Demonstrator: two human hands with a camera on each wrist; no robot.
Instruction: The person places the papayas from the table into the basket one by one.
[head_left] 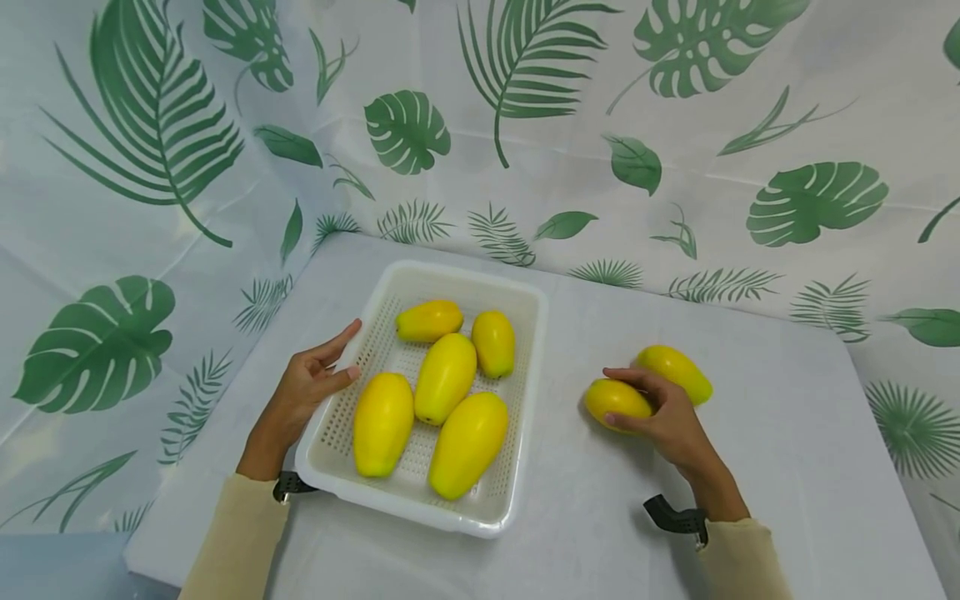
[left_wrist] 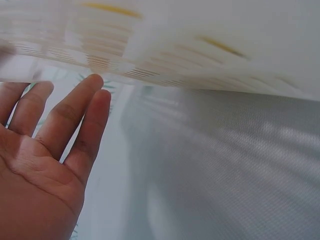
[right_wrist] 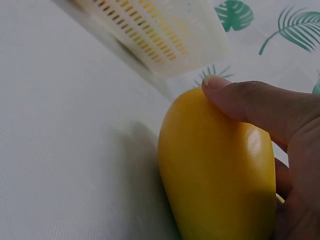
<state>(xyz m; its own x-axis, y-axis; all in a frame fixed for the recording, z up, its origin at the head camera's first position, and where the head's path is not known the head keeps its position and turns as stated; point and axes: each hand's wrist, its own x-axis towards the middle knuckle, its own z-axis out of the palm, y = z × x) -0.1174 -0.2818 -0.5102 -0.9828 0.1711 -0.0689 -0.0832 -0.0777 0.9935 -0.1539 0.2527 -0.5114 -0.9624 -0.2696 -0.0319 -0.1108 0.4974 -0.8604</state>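
Note:
My left hand point(head_left: 303, 387) is at the left side of a white perforated plastic basket point(head_left: 534, 400), thumb over the rim and fingers along the outside. In the left wrist view, the fingers of the left hand point(left_wrist: 55, 145) reach up to the pale basket wall point(left_wrist: 165, 65). Several smooth yellow mangoes, one of them in the middle point(head_left: 446, 379), lie inside. My right hand point(head_left: 667, 417) grips another yellow mango point(head_left: 611, 402) right of the basket; the right wrist view shows this mango point(right_wrist: 215, 165) with the thumb across its upper end.
One more yellow mango point(head_left: 678, 373) with a greenish tip lies just behind the right hand. A white cloth covers the table point(head_left: 570, 517). A leaf-printed sheet point(head_left: 555, 192) rises behind the table and along its left side.

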